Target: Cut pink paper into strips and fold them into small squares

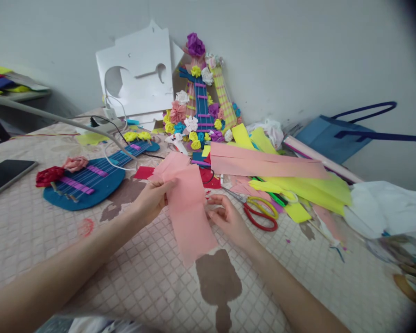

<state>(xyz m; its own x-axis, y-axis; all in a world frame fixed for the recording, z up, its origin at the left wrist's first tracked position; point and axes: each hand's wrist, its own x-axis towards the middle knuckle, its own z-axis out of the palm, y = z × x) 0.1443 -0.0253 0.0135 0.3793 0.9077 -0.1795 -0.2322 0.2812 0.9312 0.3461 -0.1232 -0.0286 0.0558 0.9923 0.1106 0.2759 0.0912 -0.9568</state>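
A pink crepe paper strip (pixel 191 212) hangs slanted above the tabletop in front of me. My left hand (pixel 155 196) pinches its upper left edge between thumb and fingers. Beside the strip's right edge is my right hand (pixel 227 216), its fingers curled and slightly apart; they come close to the paper, and nothing shows between them. Behind the strip lie more pink paper pieces (pixel 173 162). Scissors (pixel 261 212) with red and yellow handles rest just beyond my right hand.
A blue paper guitar (pixel 90 182) with paper roses lies at the left, near a phone (pixel 9 178). Decorated guitars (pixel 203 106) lean on the wall behind a glue gun (pixel 176 142). Pink strips (pixel 263 159) and yellow paper (pixel 308 189) pile at right, near a blue bag (pixel 333 138).
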